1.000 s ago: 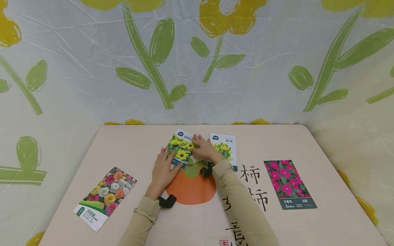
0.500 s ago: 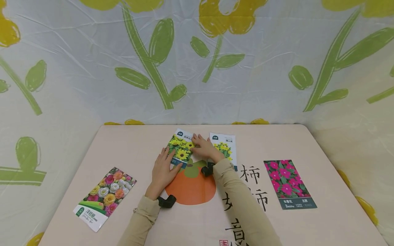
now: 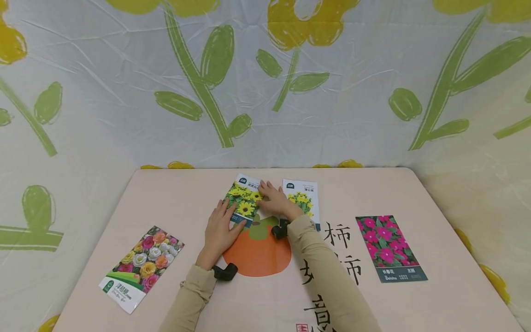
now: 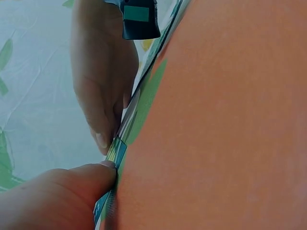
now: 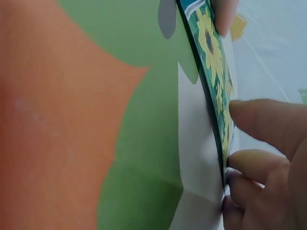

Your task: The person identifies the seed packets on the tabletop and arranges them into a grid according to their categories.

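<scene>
A flower seed packet with yellow daisy-like blooms [image 3: 244,193] lies slanted on the table at the centre back in the head view. My left hand [image 3: 221,233] rests along its left and lower edges, fingers extended and thumb across the bottom corner. The thumb [image 4: 91,179] also shows on the packet in the left wrist view. From the right, my right hand [image 3: 277,200] touches the packet's right side with thumb and fingertips. Just right of that hand is a second packet with small yellow flowers [image 3: 303,200], partly hidden by the hand and wrist.
A packet of mixed roselike flowers [image 3: 141,267] lies at the left, and one with pink flowers [image 3: 387,249] at the right. The tablecloth [image 3: 249,304] bears a printed orange persimmon and black characters. A flower-patterned curtain [image 3: 332,124] stands behind the table.
</scene>
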Motion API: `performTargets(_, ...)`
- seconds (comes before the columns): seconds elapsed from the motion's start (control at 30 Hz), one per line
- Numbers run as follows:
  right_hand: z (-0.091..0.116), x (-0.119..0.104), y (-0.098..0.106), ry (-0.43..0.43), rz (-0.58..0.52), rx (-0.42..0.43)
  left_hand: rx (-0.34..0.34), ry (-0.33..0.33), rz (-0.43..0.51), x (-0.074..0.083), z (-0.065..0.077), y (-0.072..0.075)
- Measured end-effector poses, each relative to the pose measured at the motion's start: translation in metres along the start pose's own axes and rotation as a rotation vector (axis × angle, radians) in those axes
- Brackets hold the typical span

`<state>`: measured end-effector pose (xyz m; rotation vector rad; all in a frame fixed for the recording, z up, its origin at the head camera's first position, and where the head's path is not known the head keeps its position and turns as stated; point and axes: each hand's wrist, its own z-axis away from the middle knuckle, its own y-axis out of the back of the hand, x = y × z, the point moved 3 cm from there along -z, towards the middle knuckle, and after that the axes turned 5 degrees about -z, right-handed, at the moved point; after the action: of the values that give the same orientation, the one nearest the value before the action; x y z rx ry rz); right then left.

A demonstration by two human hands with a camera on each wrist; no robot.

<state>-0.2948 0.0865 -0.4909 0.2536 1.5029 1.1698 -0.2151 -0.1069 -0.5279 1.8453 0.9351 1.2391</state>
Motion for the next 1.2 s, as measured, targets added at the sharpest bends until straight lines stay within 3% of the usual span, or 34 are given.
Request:
performTargets(0.13,0.001,-0.005,-0.003,0.0,-0.036,-0.018,0.014,-0.009,0.006,0.002,0.001,0.002)
performTargets(0.37,0.002,-0.01,-0.012,-0.003,0.033,-0.021,0.011,-0.003,-0.004,0.003,0.002,0.001)
performTargets(0.73,0.023,-0.028,-0.023,0.012,0.043,0.009,0.011,-0.002,-0.009,-0.001,0.0,-0.002)
performTargets(1.2,0.044,-0.029,-0.037,0.059,0.014,0.005,-0.008,0.013,-0.011,-0.003,-0.002,-0.003)
